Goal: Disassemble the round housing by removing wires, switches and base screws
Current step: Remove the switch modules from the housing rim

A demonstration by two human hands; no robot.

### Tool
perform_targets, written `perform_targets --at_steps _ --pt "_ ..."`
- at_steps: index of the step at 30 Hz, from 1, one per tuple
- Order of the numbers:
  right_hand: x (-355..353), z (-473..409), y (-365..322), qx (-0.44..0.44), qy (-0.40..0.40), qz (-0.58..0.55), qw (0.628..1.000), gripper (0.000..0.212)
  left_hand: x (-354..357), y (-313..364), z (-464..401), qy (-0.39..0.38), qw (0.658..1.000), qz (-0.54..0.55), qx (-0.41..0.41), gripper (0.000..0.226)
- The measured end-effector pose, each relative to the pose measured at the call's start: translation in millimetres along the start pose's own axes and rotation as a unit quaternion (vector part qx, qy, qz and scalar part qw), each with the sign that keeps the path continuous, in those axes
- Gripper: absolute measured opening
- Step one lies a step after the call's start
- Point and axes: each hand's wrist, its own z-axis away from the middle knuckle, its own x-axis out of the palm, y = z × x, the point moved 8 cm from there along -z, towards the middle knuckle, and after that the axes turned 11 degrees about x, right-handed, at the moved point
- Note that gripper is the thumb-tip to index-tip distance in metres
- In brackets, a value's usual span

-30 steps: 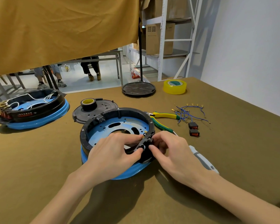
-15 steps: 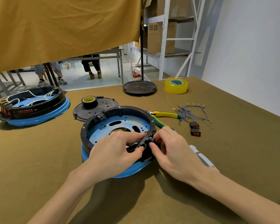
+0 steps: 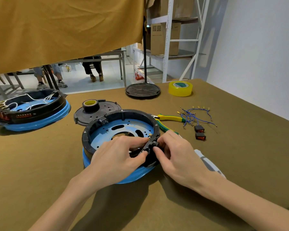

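Round housing (image 3: 122,124) sits mid-bench (image 3: 32,172), left hand (image 3: 118,157) and right hand (image 3: 175,154) both pinching a small black switch (image 3: 151,145) on its near rim, blue wires (image 3: 192,115) lying just right

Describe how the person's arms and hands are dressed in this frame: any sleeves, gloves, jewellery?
Both hands are bare: left hand and right hand wear no gloves, and no rings or watch show. Both forearms are uncovered from wrist to the frame edge, with no sleeve in view. No markings, straps or cables appear on them.
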Motion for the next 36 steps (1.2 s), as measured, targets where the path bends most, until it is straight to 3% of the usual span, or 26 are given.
perform_targets --at_steps 15,23,29,36 --pt "-0.6 -0.1 -0.2 0.026 0.01 -0.028 0.999 0.007 -0.9 -2.5 -0.2 -0.003 1.0 0.004 -0.004 0.042" --pt "3.2 -3.1 0.8 0.033 -0.026 0.009 0.999 0.012 0.2 -9.6 -1.6 -0.002 1.0 0.018 -0.011 0.043" --pt "0.1 -6.7 -14.1 -0.007 -0.055 0.075 0.996 0.01 -0.4 -9.6 -2.9 0.023 0.999 -0.022 -0.016 0.058" --pt "-4.6 -12.5 2.0 0.039 -0.073 -0.031 0.996 0.011 -0.9 -2.6 -3.0 0.018 0.998 -0.051 0.018 0.06"
